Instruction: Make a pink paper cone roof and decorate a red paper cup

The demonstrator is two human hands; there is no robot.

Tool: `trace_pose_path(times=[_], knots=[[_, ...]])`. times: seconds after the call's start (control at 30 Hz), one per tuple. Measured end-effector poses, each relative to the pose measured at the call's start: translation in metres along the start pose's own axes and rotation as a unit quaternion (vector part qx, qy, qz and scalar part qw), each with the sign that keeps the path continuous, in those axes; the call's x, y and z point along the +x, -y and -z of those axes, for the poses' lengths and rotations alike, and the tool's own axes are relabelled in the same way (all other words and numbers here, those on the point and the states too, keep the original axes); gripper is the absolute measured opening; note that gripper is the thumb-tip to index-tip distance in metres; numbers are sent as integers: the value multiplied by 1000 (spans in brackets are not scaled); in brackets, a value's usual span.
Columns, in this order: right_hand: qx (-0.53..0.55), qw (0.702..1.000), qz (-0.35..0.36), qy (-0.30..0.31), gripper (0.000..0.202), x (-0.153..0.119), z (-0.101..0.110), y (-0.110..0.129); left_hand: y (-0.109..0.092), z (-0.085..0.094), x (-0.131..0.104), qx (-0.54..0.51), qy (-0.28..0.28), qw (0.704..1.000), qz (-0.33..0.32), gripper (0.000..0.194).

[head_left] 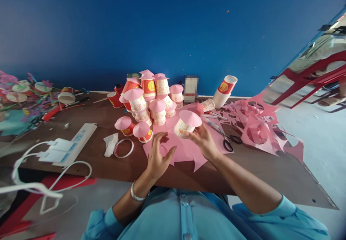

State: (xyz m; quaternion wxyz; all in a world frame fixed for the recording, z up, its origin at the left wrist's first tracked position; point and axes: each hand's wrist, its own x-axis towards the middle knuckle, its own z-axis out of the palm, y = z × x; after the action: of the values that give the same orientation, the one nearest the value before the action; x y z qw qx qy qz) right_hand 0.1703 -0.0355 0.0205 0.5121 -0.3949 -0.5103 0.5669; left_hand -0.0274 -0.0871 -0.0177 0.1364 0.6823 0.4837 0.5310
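Note:
My right hand (203, 142) grips a white patterned paper cup (181, 128) that stands upside down with a pink paper cone (190, 118) on top like a roof. To its left, my left hand (159, 155) is open, thumb and fingers apart, with nothing in it. Under both hands lies cut pink paper (186, 152). Stacked beyond my left hand are several cups topped with pink cones (158, 105), some white and some red. Nearest to that hand stands a red cup with a pink cone (141, 129).
Right of the sheet lie scissors (229, 141) and pink paper scraps (256, 128). Stacked cups (226, 86) lean at the back. On the left are a tape roll (123, 148), a crumpled white wrapper (110, 144), a power strip (79, 140) with cables, and cup crafts (24, 88).

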Motion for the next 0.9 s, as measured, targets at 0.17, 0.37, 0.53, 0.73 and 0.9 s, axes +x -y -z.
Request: trace_pose_path(times=[0.17, 0.37, 0.53, 0.73, 0.9], knots=[[-28, 995, 79, -47, 77, 47, 30, 21, 6, 4, -1, 19, 42, 998, -51, 29], [-109, 977, 168, -70, 76, 155, 35, 34, 13, 3, -1, 37, 56, 995, -77, 29], [-191, 968, 144, -72, 62, 217, 19, 21, 16, 9, 0, 59, 45, 995, -70, 26], [-247, 955, 150, -67, 63, 238, 9, 6, 20, 17, 0, 74, 41, 994, -62, 20], [-248, 955, 153, -65, 62, 239, 11, 1, 21, 17, 2, 56, 37, 996, -59, 16]])
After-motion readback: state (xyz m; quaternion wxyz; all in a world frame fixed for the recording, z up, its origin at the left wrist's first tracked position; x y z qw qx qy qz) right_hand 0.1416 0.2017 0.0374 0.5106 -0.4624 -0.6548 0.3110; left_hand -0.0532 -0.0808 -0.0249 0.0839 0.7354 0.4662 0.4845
